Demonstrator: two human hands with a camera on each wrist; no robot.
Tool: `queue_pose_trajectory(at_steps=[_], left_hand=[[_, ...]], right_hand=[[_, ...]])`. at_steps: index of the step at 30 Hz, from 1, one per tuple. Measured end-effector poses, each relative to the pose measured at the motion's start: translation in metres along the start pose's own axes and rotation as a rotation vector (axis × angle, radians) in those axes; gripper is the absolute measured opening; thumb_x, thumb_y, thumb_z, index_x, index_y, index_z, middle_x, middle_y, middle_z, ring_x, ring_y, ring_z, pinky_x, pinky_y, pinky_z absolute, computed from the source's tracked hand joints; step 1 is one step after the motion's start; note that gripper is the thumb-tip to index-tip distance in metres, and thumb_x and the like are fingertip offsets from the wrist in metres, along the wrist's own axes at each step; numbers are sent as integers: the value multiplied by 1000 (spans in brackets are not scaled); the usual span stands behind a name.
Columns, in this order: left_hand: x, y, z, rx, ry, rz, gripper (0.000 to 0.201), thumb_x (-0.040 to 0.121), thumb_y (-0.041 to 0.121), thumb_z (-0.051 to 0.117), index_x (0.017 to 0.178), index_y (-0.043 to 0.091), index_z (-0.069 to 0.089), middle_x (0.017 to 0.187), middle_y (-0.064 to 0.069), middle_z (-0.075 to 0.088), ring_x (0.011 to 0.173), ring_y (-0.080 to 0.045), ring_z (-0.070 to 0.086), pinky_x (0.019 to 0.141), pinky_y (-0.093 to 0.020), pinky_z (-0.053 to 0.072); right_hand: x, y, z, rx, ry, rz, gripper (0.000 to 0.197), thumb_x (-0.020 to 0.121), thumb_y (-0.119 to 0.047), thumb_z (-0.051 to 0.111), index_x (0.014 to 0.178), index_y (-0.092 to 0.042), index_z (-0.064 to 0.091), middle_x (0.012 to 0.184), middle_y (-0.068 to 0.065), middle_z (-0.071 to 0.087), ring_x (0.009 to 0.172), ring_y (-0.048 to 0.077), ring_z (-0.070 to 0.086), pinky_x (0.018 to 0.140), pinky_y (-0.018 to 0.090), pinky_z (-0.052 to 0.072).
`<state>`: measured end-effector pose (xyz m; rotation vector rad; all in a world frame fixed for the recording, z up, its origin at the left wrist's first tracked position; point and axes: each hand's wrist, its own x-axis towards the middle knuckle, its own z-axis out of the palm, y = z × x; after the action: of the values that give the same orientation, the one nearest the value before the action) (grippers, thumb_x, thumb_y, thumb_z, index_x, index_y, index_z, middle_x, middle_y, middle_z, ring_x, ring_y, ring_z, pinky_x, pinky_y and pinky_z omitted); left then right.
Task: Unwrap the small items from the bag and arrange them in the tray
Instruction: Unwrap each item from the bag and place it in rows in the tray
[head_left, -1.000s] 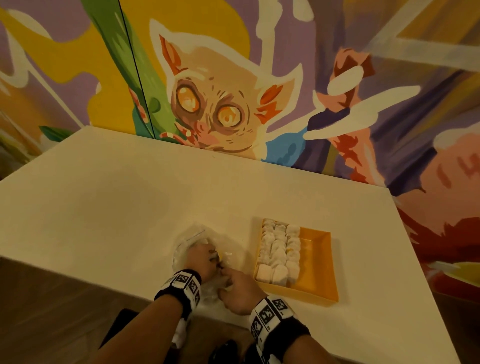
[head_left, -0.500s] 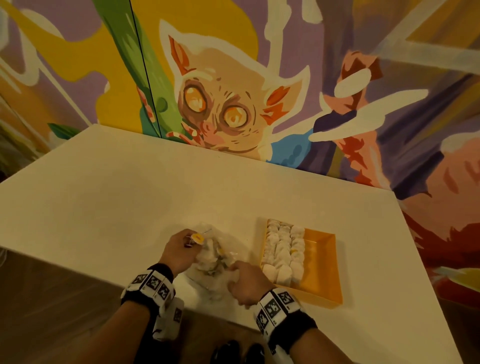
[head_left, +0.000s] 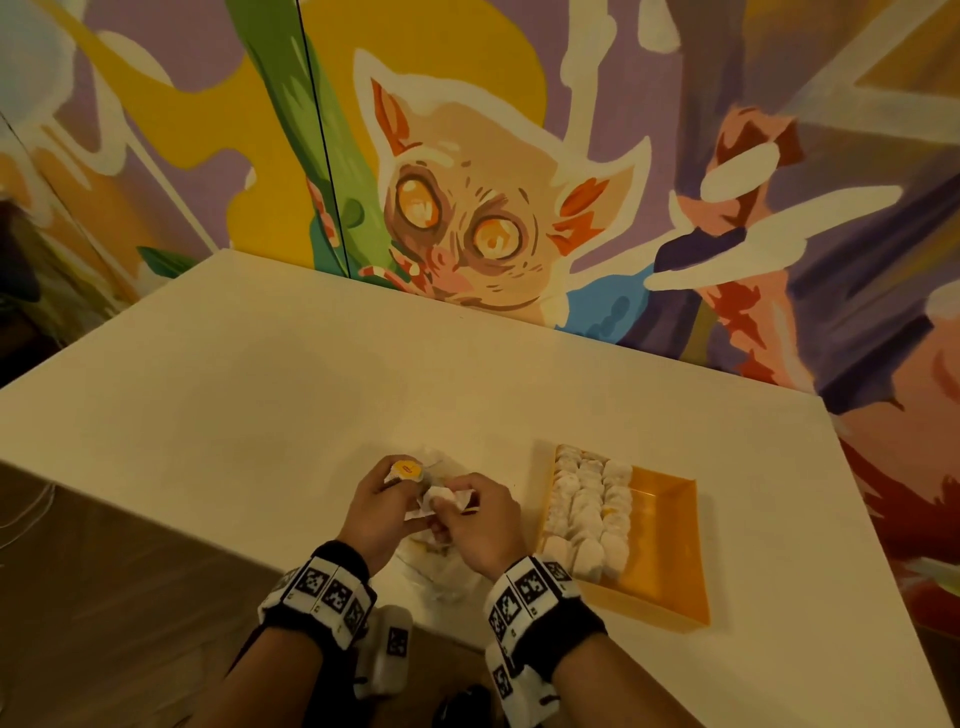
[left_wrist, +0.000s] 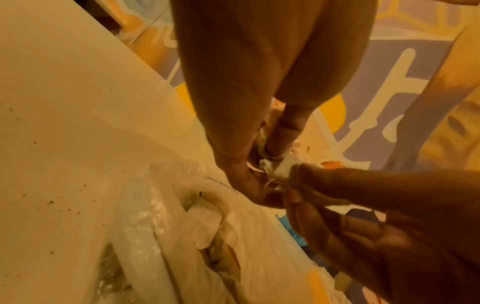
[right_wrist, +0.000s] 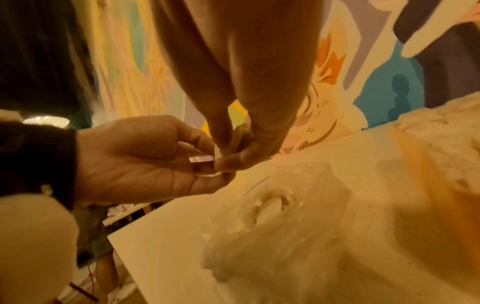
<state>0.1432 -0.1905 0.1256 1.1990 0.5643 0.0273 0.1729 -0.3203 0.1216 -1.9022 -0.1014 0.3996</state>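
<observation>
Both hands are raised just above the near edge of the cream-white desk (head_left: 218, 395), working one small wrapped item with a round yellow top (head_left: 407, 469). The left hand (head_left: 382, 512) has its fingers (right_wrist: 182, 135) curled round the item, pinching it at the tips. The right hand (head_left: 480, 525) pinches the loose white paper wrapper (head_left: 441, 500) between thumb and forefinger, so both sets of fingers are closed tight on the same piece, touching each other over it. This looks like the peeling step, with the wrapper partly drawn away but not yet off.

Directly below the hands lies the crumpled clear plastic bag (left_wrist: 166, 236), open, with pale wrapped pieces or spent wrappers still showing inside; how many remain I cannot tell.

To the right of the bag, near it but apart, sits the shallow orange rectangular tray (head_left: 670, 545). Its left half is filled with unwrapped white pieces (head_left: 589, 512) in about three neat rows running front to back; the right half is bare orange floor.

Judging by that, the job is roughly half done: several rows are laid, and there is room for about as many again. What is left is to free this piece, set it beside the last row, and go on with whatever the bag holds
</observation>
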Motion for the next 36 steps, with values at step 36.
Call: queue_pose_trajectory(at_steps=[36], left_hand=[[10, -8, 68, -248, -70, -435, 26, 90, 40, 59, 86, 16, 49, 62, 1, 44, 43, -11, 31, 34, -15, 19]], right_hand=[[-5, 4, -78, 124, 308, -231, 3, 89, -24, 68, 86, -25, 69, 77, -9, 70, 76, 6, 65, 74, 32, 58]])
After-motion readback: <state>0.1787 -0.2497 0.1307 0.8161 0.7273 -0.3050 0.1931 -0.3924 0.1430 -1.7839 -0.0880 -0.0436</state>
